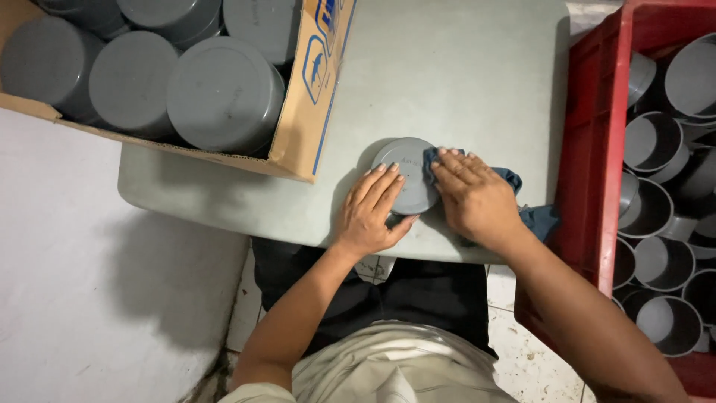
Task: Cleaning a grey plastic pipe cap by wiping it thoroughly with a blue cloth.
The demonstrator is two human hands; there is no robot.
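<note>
Grey plastic cap [405,175] lay flat on the desk [462,82] near its front edge, right between my hands; my left hand [371,211] pressed open-fingered on its near left rim, my right hand [473,198] flattened a blue cloth [514,181] against its right side

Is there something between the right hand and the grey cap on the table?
Yes. A dark blue cloth lies under the right hand, between its fingers and the grey cap. The left hand rests on the cap directly, with nothing between.
</note>
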